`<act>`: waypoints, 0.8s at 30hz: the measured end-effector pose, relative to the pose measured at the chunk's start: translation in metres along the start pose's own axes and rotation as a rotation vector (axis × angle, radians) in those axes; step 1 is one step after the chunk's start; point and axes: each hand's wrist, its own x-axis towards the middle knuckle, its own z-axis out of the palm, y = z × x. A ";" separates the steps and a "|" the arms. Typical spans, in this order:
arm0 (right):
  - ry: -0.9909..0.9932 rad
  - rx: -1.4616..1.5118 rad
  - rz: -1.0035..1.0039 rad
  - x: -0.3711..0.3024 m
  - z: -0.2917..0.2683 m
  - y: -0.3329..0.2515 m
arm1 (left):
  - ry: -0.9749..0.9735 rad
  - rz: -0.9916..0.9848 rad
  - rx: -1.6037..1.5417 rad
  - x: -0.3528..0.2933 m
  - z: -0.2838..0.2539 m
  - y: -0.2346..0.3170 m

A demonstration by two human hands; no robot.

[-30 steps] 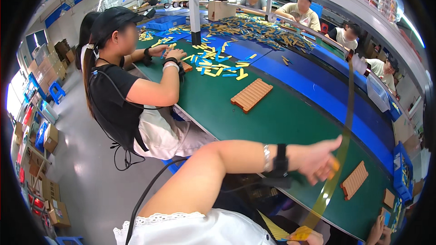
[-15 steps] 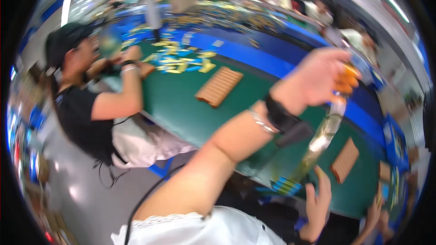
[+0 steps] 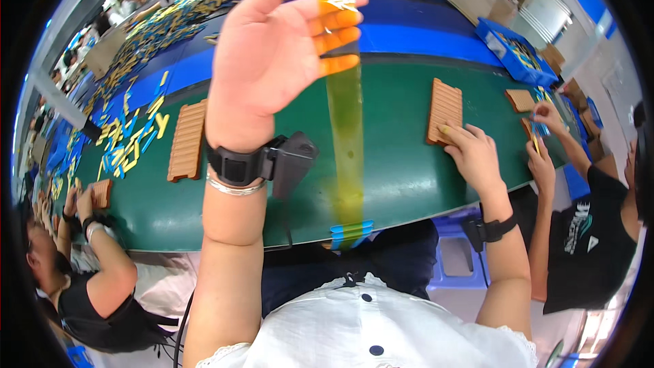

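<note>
My left hand (image 3: 262,71) is raised over the table, palm showing, thumb up and fingers stretched out. A long translucent amber strip (image 3: 346,136) passes in front of those fingers, which show orange through it; whether it sticks to them I cannot tell. Down at the table's near edge, the strip's lower end overlaps several small blue pieces (image 3: 352,232). To the right, my right hand (image 3: 475,157) has its fingers closed on the lower end of a brown ridged block (image 3: 445,105). A yellowish spot shows at its fingertips, too small to name.
Another brown ridged block (image 3: 187,142) lies left on the green table (image 3: 395,163). Beyond it are loose yellow and blue pieces (image 3: 129,140) and a bigger heap. A blue crate (image 3: 516,53) stands far right. Co-workers sit left (image 3: 102,279) and right (image 3: 586,238).
The view has swung to the right and steadied. My right hand has come up from near the table edge onto the brown ridged block. My left hand stays raised behind the amber strip.
</note>
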 end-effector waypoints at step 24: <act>-0.018 0.655 -0.269 -0.026 -0.003 -0.109 | 0.530 0.131 0.174 0.002 0.032 -0.019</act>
